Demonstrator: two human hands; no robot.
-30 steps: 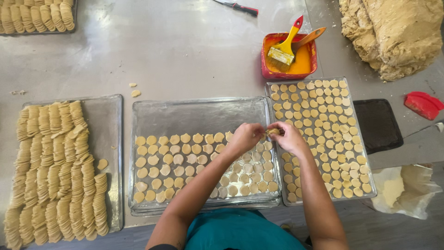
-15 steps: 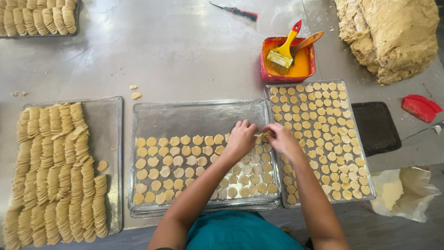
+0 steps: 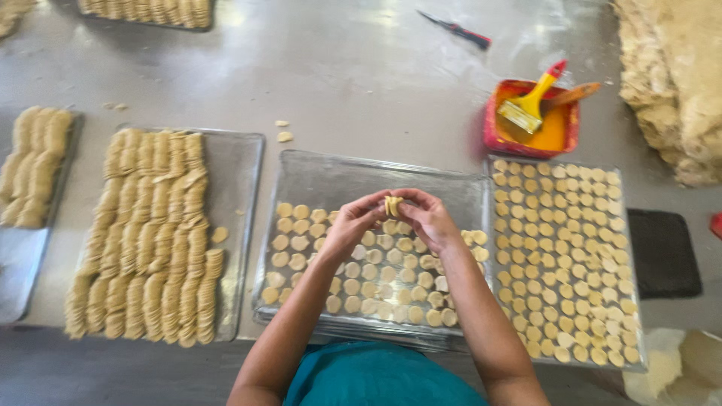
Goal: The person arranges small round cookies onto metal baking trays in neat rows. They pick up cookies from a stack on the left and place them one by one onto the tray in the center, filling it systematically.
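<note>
Both hands meet above the middle tray (image 3: 316, 177), a clear rectangular tray w/ small round dough discs (image 3: 361, 271) laid in rows over its near half; its far strip is bare. The left hand (image 3: 347, 227) and right hand (image 3: 430, 219) pinch 1 small folded dough piece (image 3: 393, 205) between thumb and fingertips, fingers curled in close, so both are closed on that piece. It sits in the air over the tray's centre, just above the disc rows, not touching them.

Just right of the middle tray lies a 2nd tray (image 3: 635, 301) packed edge to edge w/ the same kind of discs. Beyond that tray's far-left corner, so beyond the middle tray's far-right corner, is a red square tub (image 3: 496, 131) of orange-yellow liquid w/ 2 brushes in it: a yellow-handled brush (image 3: 530, 105) and a wooden-handled brush (image 3: 575, 94). Right of the 2nd tray is a dark flat pad (image 3: 662, 252); far right of the tub, a big heap of dough (image 3: 677, 83).

Left of the middle tray, a 3rd tray (image 3: 244, 173) holds long columns of stacked discs (image 3: 147, 233) set on edge. A few crumbs (image 3: 283, 136) lie on the steel table (image 3: 361, 75) just beyond the middle tray's far-left corner. Well beyond it, a red-handled knife (image 3: 457, 30).
</note>
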